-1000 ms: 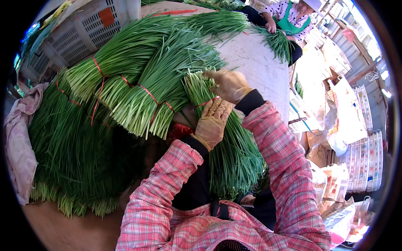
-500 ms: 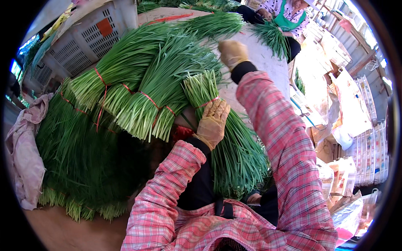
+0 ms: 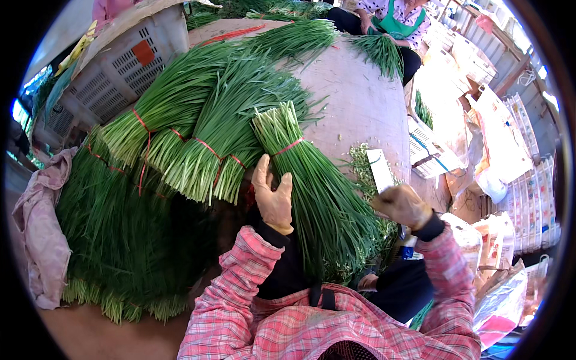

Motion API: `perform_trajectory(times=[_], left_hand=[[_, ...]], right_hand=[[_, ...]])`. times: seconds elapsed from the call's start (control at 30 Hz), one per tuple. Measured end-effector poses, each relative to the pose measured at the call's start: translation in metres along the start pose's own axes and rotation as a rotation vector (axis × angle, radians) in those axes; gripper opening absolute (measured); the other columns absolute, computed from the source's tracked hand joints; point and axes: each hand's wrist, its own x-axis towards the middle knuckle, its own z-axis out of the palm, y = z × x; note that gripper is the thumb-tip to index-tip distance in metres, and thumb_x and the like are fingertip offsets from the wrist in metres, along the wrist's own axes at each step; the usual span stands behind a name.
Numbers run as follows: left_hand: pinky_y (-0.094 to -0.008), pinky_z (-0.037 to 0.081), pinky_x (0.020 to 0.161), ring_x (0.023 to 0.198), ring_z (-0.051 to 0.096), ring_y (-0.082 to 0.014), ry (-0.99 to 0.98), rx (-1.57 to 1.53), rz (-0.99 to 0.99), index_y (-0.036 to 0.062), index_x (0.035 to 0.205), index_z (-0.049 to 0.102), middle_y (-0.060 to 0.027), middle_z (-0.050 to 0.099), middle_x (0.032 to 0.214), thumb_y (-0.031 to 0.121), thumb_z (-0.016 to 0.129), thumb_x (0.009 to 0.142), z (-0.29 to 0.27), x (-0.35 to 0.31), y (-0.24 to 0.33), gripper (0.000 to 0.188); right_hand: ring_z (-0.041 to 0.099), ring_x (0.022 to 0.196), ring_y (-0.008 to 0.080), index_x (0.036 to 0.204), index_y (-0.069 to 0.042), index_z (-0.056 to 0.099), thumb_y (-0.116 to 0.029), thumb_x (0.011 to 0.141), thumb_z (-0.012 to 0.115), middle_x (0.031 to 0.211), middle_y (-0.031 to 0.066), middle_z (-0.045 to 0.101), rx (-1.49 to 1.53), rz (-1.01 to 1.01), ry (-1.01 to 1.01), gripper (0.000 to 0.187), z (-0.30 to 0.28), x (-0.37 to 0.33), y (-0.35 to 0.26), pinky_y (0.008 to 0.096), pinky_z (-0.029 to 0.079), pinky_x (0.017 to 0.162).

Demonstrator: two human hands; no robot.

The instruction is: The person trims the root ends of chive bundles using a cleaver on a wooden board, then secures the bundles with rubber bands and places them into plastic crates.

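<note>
A bundle of long green garlic chives lies on the table in front of me, with a thin red tie round it near the pale cut ends. Beside its left edge, my gloved left hand is open, thumb and fingers apart, holding nothing. To the right of the bundle's leaf end, my gloved right hand has its fingers curled in; anything inside them is hidden. Just beyond that hand, a flat white rectangular piece lies among plant trimmings.
More tied chive bundles are piled on the left, beside a white plastic crate. A large dark green heap sits at lower left. Across the pale tabletop, another person holds chives. Baskets and bags line the right side.
My left hand has come off the tied bundle and opened beside it. The right hand has swung from the far table back toward me, to the bundle's right. The red tie stays on.
</note>
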Motion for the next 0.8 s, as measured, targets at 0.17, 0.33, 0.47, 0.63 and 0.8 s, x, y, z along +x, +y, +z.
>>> perform_trajectory(times=[0.17,0.33,0.47,0.63,0.8], left_hand=[[-0.0286,0.048,0.083,0.096,0.058,-0.0154,-0.094,-0.151,-0.322,-0.0071,0.125,0.047,-0.0097,0.059,0.113,0.012,0.070,0.082,0.010,0.036,-0.020,0.053],[-0.0286,0.050,0.076,0.085,0.061,-0.0146,-0.288,-0.170,-0.400,-0.0023,0.110,0.059,-0.0065,0.064,0.101,0.014,0.072,0.081,0.006,0.034,-0.005,0.036],[-0.0293,0.049,0.080,0.088,0.060,-0.0149,-0.376,-0.155,-0.303,0.0005,0.111,0.059,-0.0053,0.064,0.102,0.007,0.069,0.078,0.001,-0.028,0.016,0.035],[-0.0303,0.048,0.087,0.095,0.060,-0.0151,-0.373,-0.256,-0.269,0.0013,0.117,0.052,-0.0057,0.062,0.108,0.002,0.079,0.067,-0.005,-0.089,0.035,0.057],[-0.0308,0.050,0.087,0.098,0.060,-0.0163,-0.490,-0.170,-0.188,0.0033,0.123,0.046,-0.0069,0.061,0.112,-0.007,0.079,0.060,0.011,-0.128,0.048,0.072]], right_hand=[[0.062,0.091,0.0360,0.129,0.005,0.042,-0.042,0.072,0.075,0.098,0.0247,0.063,0.108,-0.210,0.397,0.081,0.060,0.100,-0.040,0.0408,0.049,0.079],[0.054,0.103,0.0369,0.126,0.003,0.042,-0.028,0.064,0.077,0.113,0.0211,0.055,-0.039,-0.131,0.656,0.078,0.116,0.075,-0.087,0.0439,0.043,0.087],[0.050,0.109,0.0371,0.127,0.001,0.044,-0.026,0.067,0.075,0.123,0.0215,0.051,-0.019,-0.148,0.716,0.073,0.148,0.002,-0.089,0.0452,0.041,0.092],[0.060,0.075,0.0277,0.116,0.000,0.056,-0.023,0.074,0.075,0.089,0.0128,0.061,0.440,-0.295,0.807,0.051,0.105,-0.082,-0.051,0.0364,0.050,0.070],[0.051,0.115,0.0325,0.133,0.000,0.042,-0.036,0.067,0.080,0.127,0.0231,0.049,0.400,-0.386,0.884,0.084,0.042,-0.083,-0.051,0.0397,0.040,0.097]])
